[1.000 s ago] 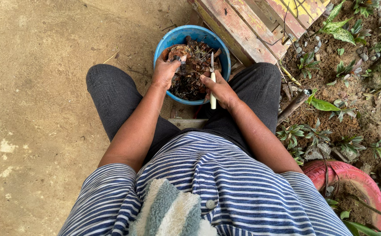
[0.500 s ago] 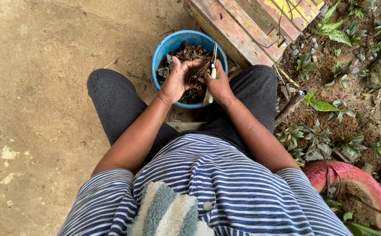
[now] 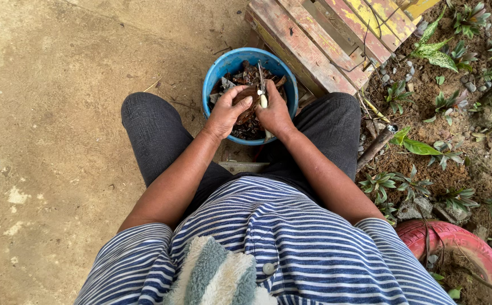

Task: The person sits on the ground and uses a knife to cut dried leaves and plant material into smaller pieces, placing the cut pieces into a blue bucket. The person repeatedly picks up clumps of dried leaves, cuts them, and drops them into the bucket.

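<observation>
A blue bucket [image 3: 218,70] stands on the ground between my knees, holding dry brown leaves and dark scraps [image 3: 247,129]. My left hand [image 3: 226,112] is over the bucket and grips a brown piece [image 3: 247,94] between thumb and fingers. My right hand [image 3: 274,113] is right beside it, closed on a knife [image 3: 262,90] with a pale handle, its blade pointing away from me over the bucket. The two hands nearly touch above the scraps.
A worn wooden pallet [image 3: 325,39] with red and yellow paint lies just beyond the bucket. To the right is bare soil with small green plants [image 3: 421,147] and stones. A pink-rimmed pot [image 3: 460,248] sits at lower right. Concrete ground [image 3: 59,113] spreads to the left.
Both hands have drawn together over the bucket. The left hand now pinches a brown piece, and the knife has turned from hanging over the rim to pointing away over the scraps.
</observation>
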